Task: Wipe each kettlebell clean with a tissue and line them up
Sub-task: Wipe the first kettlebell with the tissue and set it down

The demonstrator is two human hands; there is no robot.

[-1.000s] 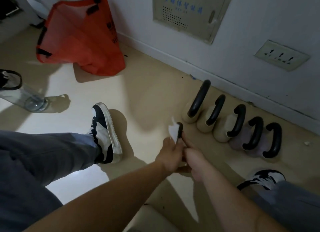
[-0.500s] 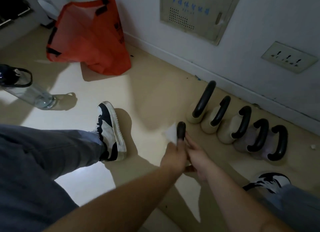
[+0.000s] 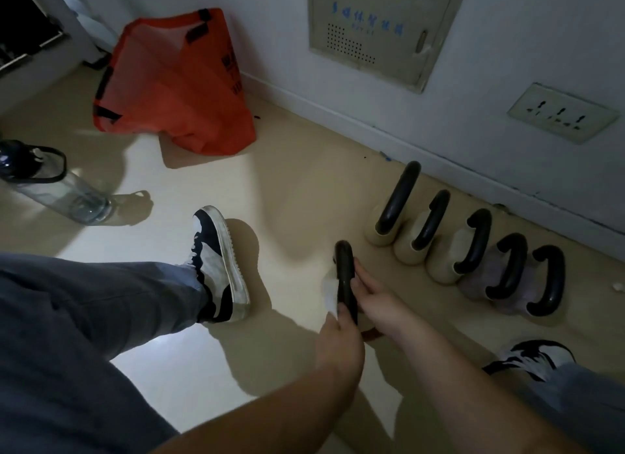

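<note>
The kettlebell point(image 3: 345, 277) you are working on stands on the floor point(image 3: 287, 183) in front of you, black handle up, just left of the row and apart from it. Your left grip point(image 3: 338, 342) pinches the white tissue point(image 3: 329, 293) against the handle's left side, thumb over the bar. Your right grip point(image 3: 378, 301) is curled round the handle from the other side, fingers lying along it.

Five kettlebells point(image 3: 473, 247) sit side by side along the baseboard, close to one another, handles parallel. The floor is smooth, pale beige, dim, with one bright patch by your left shoe point(image 3: 220, 267). Your right shoe point(image 3: 531, 355) is planted near the row's right end.

The wall point(image 3: 507, 47) carries a metal panel point(image 3: 382, 27) and a socket plate point(image 3: 563, 117). Open floor runs left toward an orange bag point(image 3: 176, 91) against the wall and a clear water bottle point(image 3: 50, 183).
</note>
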